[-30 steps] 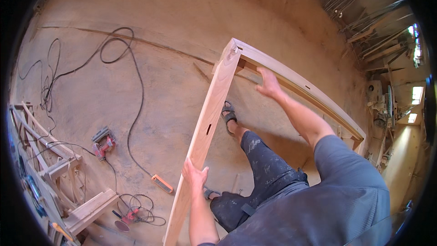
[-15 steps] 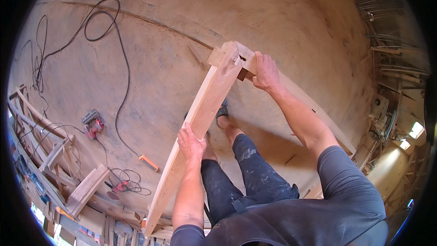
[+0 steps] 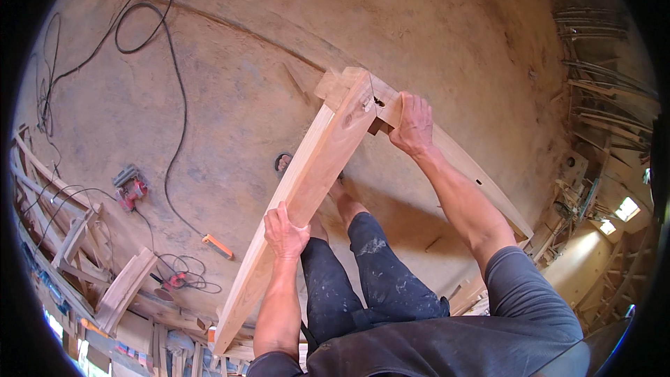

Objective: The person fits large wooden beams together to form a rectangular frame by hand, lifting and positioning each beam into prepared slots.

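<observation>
Two pale wooden beams meet in a corner joint ahead of me, held above the floor. My left hand [image 3: 285, 233] is wrapped round the left beam [image 3: 322, 150], which runs down toward the lower left. Near the joint, my right hand [image 3: 413, 126] grips the right beam [image 3: 469, 165], which slants away to the lower right. A dark slot shows on the right beam's face beside the joint, and a short wooden block [image 3: 335, 88] sticks out past the corner. The fingertips of both hands are partly hidden behind the wood.
A red and grey power tool [image 3: 130, 188] rests on the dusty floor at left, near a long black cable [image 3: 183, 108] with an orange end piece [image 3: 218, 246]. Below it lies a red grinder [image 3: 177, 281]. Timber frames [image 3: 72, 241] stand at left; scrap wood [image 3: 614, 115] is piled at right.
The corner joint has shifted slightly to the right in the picture, and my left hand appears a little lower and further left. Both hands keep their hold on the beams.
</observation>
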Tool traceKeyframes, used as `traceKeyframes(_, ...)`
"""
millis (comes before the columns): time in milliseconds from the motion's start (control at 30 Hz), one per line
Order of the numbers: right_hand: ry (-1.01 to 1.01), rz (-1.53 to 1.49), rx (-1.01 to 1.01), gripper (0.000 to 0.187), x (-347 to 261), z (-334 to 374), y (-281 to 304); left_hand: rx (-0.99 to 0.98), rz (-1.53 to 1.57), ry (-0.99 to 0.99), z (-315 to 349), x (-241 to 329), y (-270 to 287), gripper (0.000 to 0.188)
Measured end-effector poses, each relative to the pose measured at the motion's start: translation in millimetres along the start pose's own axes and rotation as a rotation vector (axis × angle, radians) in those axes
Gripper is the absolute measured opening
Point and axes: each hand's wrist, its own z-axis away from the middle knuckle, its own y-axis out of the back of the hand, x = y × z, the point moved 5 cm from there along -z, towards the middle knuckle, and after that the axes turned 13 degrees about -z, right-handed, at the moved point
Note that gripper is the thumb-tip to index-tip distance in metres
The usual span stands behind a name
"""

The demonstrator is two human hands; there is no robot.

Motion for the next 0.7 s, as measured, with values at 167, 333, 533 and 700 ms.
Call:
traceKeyframes(167, -0.024, -0.015, -0.008, 0.069, 0.0, -0.2, 1.6, 0.01, 0.003, 0.001, -1.6, 0.6, 2.8, 0.086)
traceKeyframes(333, -0.053, -0.086, 0.039, 0.066, -3.4, 0.0, 2.8, 0.043, 0.016, 0.009, -0.3, 3.8, 6.6, 0.081)
traceKeyframes(533, -0.04, -0.1, 0.054, 0.061, -0.7, -1.8, 6.0, 0.017, 0.011, 0.016, -0.9, 7.5, 7.1, 0.079)
traceKeyframes(700, -0.068, -0.112, 0.065, 0.057, -6.3, -4.0, 8.2, 0.008, -0.012, 0.015, 0.5, 5.3, 3.1, 0.08)
